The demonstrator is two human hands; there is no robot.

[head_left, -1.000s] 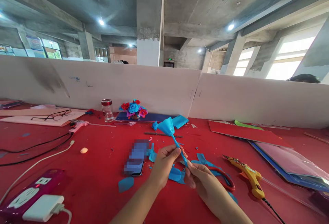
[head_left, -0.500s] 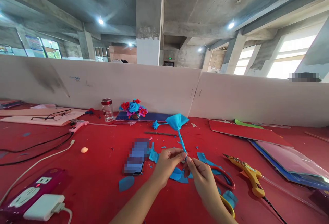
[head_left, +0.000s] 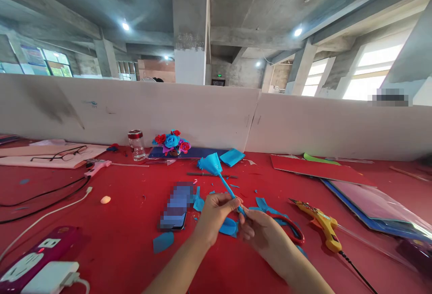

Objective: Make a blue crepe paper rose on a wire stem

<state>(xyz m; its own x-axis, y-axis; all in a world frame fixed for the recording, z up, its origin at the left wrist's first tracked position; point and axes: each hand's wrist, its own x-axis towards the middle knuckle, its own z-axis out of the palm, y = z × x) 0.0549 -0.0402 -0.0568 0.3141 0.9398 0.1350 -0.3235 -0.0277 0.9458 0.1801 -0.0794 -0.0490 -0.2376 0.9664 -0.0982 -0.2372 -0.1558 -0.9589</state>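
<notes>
My left hand (head_left: 216, 215) and my right hand (head_left: 261, 235) meet low over the red worktop (head_left: 118, 222), and between them I hold a blue paper flower (head_left: 211, 164) on a thin blue stem. The left hand is curled nearly closed, thumb and fingertips pinching the stem partway up. The right hand pinches the stem's bottom end just beside it, its other fingers folded in. The 2 hands are almost touching. The flower leans up and away to my left, its cone-shaped head raised clear of the worktop, in front of a loose piece of blue paper (head_left: 232, 157). Cut blue paper scraps (head_left: 164, 241) lie under and around my hands, and a dark smartphone (head_left: 177, 206) lies flat just left of my left hand. To the right of my right hand rest red-handled scissors (head_left: 292, 231), partly hidden by my fingers, and beyond them a yellow glue gun (head_left: 322, 226) with its nozzle towards me. Further back, against the white partition (head_left: 202, 114), stand a small bouquet of red and blue paper roses (head_left: 171, 142) and a glass jar with a red lid (head_left: 136, 143) — near each other, well apart from my hands. At the near left corner sits a pink power strip (head_left: 37, 251) with a white charger (head_left: 54, 278) beside it.
</notes>
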